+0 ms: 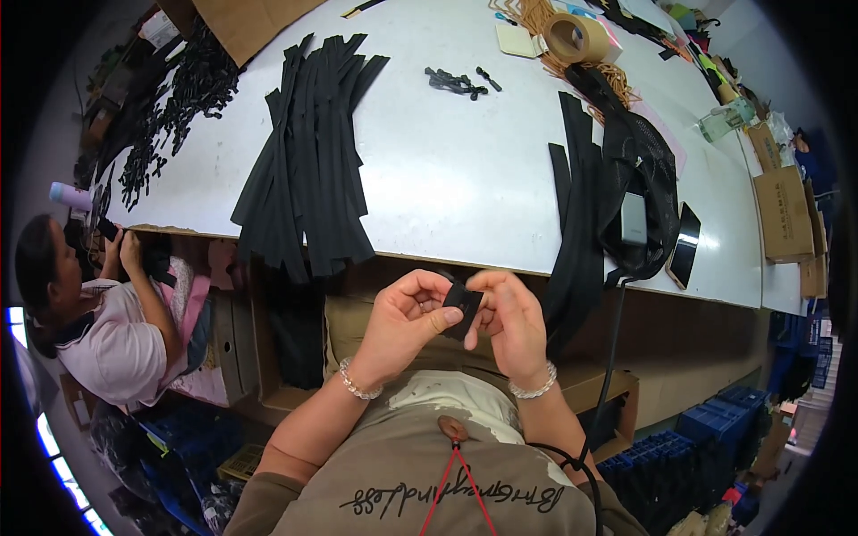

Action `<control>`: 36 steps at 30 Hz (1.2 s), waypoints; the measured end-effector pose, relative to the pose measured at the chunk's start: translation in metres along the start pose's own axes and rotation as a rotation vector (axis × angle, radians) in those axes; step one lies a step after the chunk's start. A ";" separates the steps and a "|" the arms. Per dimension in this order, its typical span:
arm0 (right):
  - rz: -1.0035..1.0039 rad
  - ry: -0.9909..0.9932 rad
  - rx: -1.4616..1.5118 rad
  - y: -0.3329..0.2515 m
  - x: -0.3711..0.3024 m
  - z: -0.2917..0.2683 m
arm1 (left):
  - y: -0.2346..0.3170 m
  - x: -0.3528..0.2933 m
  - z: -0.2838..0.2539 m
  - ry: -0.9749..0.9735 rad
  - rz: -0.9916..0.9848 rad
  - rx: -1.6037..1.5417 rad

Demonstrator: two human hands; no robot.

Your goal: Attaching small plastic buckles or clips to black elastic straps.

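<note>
White counter [429,192]: black strips [308,161], piled. Your left fingers [438,320]: pinched on black piece [465,304]. Your right fingers [508,299]: curled beside it, hold unclear.

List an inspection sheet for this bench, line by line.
Surface: white table, black strips overhanging its near edge.
Work items: small black piece in hand; large strip pile left, smaller strip bundle right.
Clutter: tape roll, small black parts, mesh bag, phone.
Hands: left hand pinches the piece; right hand fingertips at it, grip unclear.
Cables: black cable hangs below the bag.
Surroundings: co-worker left; blue crates, cartons right.
</note>
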State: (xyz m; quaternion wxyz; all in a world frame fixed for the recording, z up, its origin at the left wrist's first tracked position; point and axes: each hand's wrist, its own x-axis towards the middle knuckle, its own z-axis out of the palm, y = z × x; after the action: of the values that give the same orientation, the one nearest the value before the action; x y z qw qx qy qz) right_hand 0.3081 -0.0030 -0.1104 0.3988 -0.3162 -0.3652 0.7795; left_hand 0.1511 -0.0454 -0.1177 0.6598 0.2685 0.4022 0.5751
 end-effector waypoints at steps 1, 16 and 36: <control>0.041 -0.043 -0.014 -0.002 0.001 -0.001 | 0.000 0.000 -0.001 0.001 0.007 0.029; -0.556 -0.103 -0.853 -0.008 0.005 -0.006 | 0.018 -0.006 0.002 -0.047 -0.183 0.093; -0.490 0.062 -0.667 -0.004 0.003 0.006 | 0.017 -0.002 0.004 -0.073 -0.120 0.110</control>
State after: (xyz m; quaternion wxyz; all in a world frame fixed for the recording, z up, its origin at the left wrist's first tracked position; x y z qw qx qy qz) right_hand 0.3034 -0.0003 -0.1043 0.4592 -0.3550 -0.6500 0.4906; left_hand 0.1456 -0.0440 -0.1013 0.6917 0.3004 0.4242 0.5013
